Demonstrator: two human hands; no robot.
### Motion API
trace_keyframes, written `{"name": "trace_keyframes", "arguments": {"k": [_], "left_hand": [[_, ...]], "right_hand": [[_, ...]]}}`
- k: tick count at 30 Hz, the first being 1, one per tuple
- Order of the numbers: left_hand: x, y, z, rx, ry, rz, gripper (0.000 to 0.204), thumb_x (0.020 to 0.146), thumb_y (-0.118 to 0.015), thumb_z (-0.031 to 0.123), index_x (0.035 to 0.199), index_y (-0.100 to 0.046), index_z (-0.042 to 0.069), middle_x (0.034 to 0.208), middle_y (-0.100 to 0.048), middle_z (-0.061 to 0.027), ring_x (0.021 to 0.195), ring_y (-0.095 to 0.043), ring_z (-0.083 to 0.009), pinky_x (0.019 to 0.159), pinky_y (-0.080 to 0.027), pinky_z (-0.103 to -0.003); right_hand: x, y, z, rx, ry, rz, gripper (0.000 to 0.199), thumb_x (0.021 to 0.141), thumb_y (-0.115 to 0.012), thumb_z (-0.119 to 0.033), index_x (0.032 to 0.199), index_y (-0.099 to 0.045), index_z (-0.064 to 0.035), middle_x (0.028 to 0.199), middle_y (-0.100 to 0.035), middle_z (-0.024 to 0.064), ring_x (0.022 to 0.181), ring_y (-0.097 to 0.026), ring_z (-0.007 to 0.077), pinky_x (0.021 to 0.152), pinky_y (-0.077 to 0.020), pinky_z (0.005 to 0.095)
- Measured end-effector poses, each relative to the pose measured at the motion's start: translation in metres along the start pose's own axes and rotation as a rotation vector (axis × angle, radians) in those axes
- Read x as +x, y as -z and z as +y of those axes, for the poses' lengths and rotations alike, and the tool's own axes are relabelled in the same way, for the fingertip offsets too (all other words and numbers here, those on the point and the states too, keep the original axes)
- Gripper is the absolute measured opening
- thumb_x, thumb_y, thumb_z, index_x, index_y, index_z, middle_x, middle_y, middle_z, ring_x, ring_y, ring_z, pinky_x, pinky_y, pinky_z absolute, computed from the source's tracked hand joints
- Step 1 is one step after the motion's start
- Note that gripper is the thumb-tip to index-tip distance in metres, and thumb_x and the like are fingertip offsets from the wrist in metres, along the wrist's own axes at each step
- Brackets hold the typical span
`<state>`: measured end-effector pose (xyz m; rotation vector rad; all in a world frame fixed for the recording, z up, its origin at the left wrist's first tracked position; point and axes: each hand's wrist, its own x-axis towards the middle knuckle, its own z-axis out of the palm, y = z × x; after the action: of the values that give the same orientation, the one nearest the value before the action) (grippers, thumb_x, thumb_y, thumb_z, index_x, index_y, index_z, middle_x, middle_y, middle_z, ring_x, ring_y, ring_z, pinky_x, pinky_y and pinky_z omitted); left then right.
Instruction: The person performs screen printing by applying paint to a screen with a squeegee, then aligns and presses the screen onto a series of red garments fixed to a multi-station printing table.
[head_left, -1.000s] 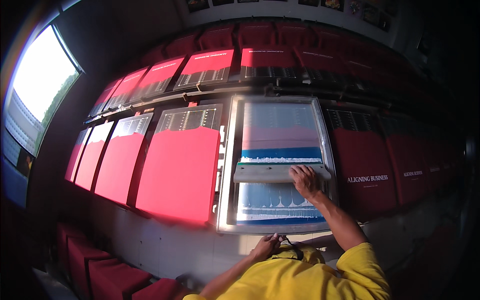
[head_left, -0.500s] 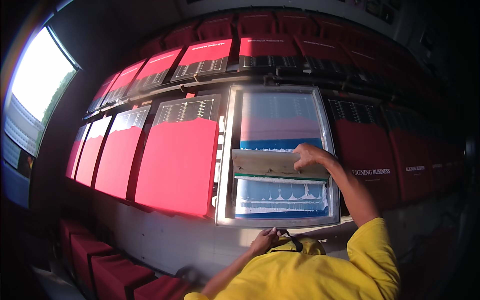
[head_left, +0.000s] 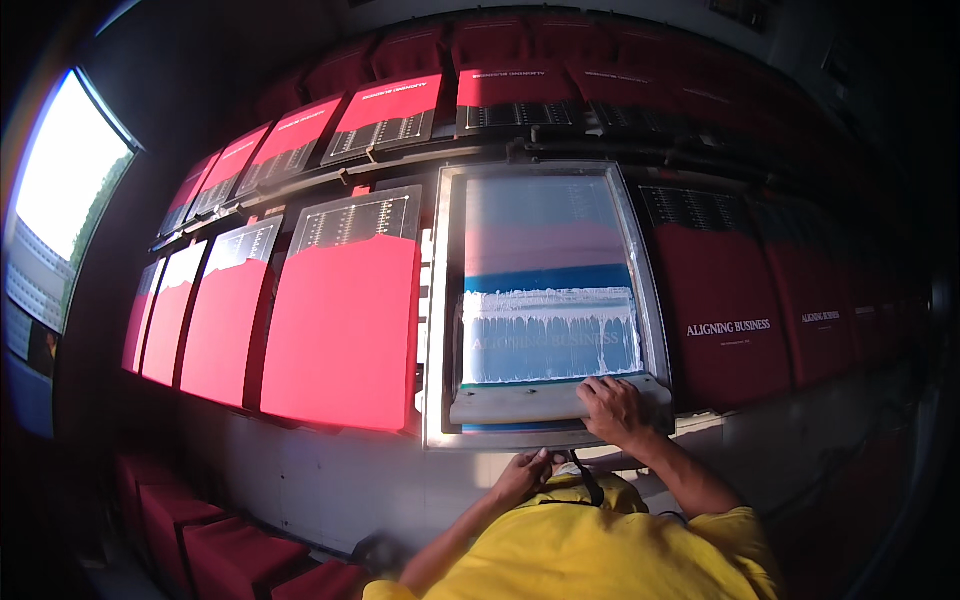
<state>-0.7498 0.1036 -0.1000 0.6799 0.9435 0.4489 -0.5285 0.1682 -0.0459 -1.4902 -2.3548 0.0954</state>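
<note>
Dim room, one bright window (head_left: 65, 200) far left. Draped red pieces (head_left: 240, 560), at least four, stand lower left. A near row of slanting boards (head_left: 345, 222) bears four plain red cloths (head_left: 340, 330) in sunlight; a farther row runs behind. At centre lies one metal-framed screen (head_left: 445, 300), white ink (head_left: 550, 300) streaked across its blue mesh. The left hand (head_left: 522, 478) is curled below the frame, near a black strap (head_left: 591, 487); whether it pinches anything, I cannot tell. One squeegee (head_left: 520, 401) spans the screen's lower end, gripped near its right end by the right hand (head_left: 617, 410), fingers curled over. Rightmost, at least three shaded red cloths (head_left: 725, 365) carry white lettering.
</note>
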Motion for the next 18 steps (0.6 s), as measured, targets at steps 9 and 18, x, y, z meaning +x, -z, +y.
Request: {"name": "trace_keyframes", "arguments": {"k": [9, 18], "left_hand": [[-0.047, 0.018, 0.052, 0.583, -0.226, 0.006, 0.047, 0.105, -0.046, 0.041, 0.125, -0.060, 0.002, 0.079, -0.066, -0.0032, 0.066, -0.056, -0.0084, 0.062, -0.046, -0.027], [-0.022, 0.032, 0.015, 0.527, -0.056, -0.063, 0.043, 0.106, -0.044, 0.035, 0.126, -0.059, -0.001, 0.083, -0.069, -0.0072, 0.063, -0.058, -0.0115, 0.061, -0.050, -0.028]], "right_hand": [[-0.002, -0.005, 0.001, 0.006, 0.004, 0.030, 0.032, 0.064, -0.074, -0.010, 0.091, -0.058, -0.0071, 0.091, -0.061, 0.0081, 0.083, -0.063, 0.0301, 0.071, -0.0513, 0.0437], [0.001, 0.000, -0.003, -0.004, -0.025, -0.012, 0.036, 0.061, -0.075, -0.011, 0.094, -0.061, -0.0080, 0.093, -0.062, 0.0066, 0.087, -0.063, 0.0296, 0.074, -0.0525, 0.0421]]}}
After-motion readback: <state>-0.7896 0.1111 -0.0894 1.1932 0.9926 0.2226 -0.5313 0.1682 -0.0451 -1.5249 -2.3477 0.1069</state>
